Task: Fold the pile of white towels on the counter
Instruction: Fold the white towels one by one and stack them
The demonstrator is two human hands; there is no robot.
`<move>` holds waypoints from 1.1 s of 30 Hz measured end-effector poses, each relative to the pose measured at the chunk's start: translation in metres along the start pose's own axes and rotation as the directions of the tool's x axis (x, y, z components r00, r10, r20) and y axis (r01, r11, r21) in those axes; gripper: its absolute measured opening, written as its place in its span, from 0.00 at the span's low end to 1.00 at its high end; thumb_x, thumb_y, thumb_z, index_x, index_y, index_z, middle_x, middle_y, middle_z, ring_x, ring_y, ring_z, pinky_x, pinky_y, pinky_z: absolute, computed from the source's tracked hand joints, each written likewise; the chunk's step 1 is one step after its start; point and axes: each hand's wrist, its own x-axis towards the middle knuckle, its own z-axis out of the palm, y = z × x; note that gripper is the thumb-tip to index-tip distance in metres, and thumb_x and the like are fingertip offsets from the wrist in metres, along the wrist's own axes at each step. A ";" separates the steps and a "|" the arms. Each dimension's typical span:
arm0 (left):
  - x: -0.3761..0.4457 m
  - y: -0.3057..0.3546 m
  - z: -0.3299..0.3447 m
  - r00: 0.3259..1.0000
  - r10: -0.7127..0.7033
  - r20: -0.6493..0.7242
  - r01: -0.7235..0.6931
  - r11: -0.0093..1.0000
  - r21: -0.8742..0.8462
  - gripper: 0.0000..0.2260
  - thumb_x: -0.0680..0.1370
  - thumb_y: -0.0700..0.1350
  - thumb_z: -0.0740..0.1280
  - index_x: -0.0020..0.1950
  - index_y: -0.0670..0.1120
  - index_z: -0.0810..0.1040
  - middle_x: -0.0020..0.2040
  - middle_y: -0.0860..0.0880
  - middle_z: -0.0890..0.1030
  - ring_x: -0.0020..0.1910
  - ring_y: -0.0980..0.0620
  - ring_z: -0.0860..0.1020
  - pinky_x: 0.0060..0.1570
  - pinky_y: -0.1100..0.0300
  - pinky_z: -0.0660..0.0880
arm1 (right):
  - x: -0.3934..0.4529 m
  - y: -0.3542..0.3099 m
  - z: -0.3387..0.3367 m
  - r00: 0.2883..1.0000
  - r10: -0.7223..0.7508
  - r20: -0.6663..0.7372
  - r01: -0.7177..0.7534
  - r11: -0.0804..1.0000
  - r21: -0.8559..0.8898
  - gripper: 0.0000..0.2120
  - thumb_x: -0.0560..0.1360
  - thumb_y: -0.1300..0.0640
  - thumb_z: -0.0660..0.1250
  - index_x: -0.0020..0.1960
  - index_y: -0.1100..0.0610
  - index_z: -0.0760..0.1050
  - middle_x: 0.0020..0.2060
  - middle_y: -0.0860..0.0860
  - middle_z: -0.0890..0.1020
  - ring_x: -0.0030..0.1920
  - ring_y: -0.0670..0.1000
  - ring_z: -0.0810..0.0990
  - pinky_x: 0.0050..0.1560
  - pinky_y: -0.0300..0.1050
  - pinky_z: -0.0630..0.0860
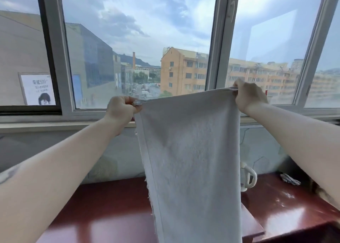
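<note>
Here the left hand (121,108) and right hand (248,95) each pinch a top corner of one towel (189,160), held up taut before the window (139,46) and hanging over the near counter (103,215). To fold well, I'd level both corners, then bring them together edge to edge. No container shows except a white kettle (247,177), mostly hidden behind the towel, contents unseen.

Views: one only, so no part of the scene is shared between cameras.
Position: worn on the person's head, wide-angle.
Facing: forward, nearly level, toward a grey-framed glass window (55,62); edges bend with the lens.
Nearness: arm's reach; both forearms stretch out from the lower corners.
Lower edge: a glossy dark red wooden counter (114,215) close below.
</note>
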 end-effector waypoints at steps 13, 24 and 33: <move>0.045 -0.077 0.052 0.992 -0.116 -0.052 0.111 0.989 -0.093 0.10 0.76 0.34 0.70 0.40 0.49 0.78 0.36 0.50 0.79 0.36 0.54 0.76 0.35 0.60 0.77 | 0.060 -0.020 0.150 0.938 0.315 0.146 -0.346 0.874 0.340 0.14 0.78 0.69 0.56 0.63 0.65 0.65 0.59 0.65 0.76 0.59 0.64 0.75 0.55 0.54 0.71; 0.068 -0.131 0.065 0.932 -0.314 -0.184 0.284 0.943 -0.173 0.04 0.76 0.35 0.70 0.48 0.42 0.81 0.40 0.48 0.83 0.37 0.54 0.81 0.35 0.61 0.81 | 0.150 -0.097 0.296 0.969 0.034 0.246 -0.142 0.888 0.438 0.16 0.79 0.67 0.55 0.67 0.64 0.64 0.59 0.65 0.77 0.59 0.65 0.76 0.55 0.56 0.71; 0.003 -0.242 -0.008 0.668 -0.552 -0.500 0.470 0.833 -0.291 0.05 0.77 0.33 0.67 0.48 0.42 0.80 0.40 0.47 0.82 0.36 0.51 0.79 0.36 0.58 0.78 | 0.062 -0.215 0.400 0.862 -0.404 0.307 0.142 0.772 0.619 0.15 0.75 0.70 0.54 0.60 0.61 0.69 0.54 0.63 0.79 0.53 0.63 0.77 0.45 0.46 0.65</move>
